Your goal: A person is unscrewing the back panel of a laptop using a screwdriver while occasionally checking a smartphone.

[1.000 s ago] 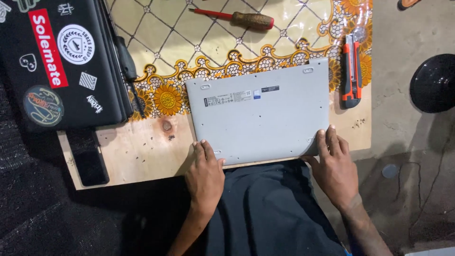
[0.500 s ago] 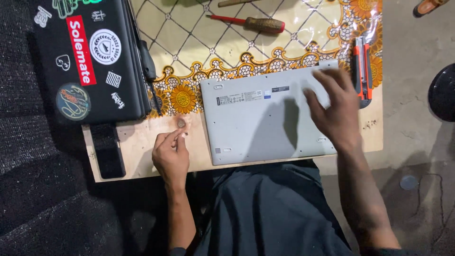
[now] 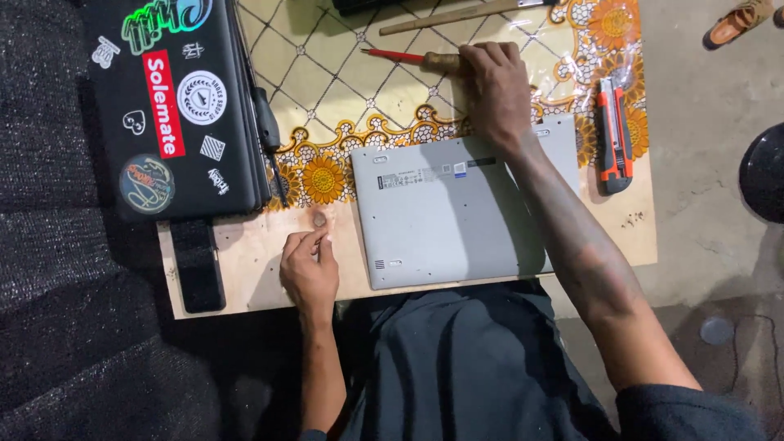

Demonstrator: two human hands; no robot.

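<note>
A silver laptop lies upside down on a wooden board in front of me. My right hand reaches over it and closes on the brown handle of a red-shafted screwdriver lying on the patterned cloth. My left hand rests on the board left of the laptop, fingers curled together, fingertips close to a small round dark spot. Whether the fingers pinch anything cannot be seen.
A black laptop with stickers sits at the left, a dark screwdriver along its edge. A black phone lies on the board's left end. An orange utility knife lies at the right, a long wooden handle at the top.
My right hand moved from the laptop's near edge, across it, up to the screwdriver handle. My left hand left the laptop and settled on the bare board to the left.
</note>
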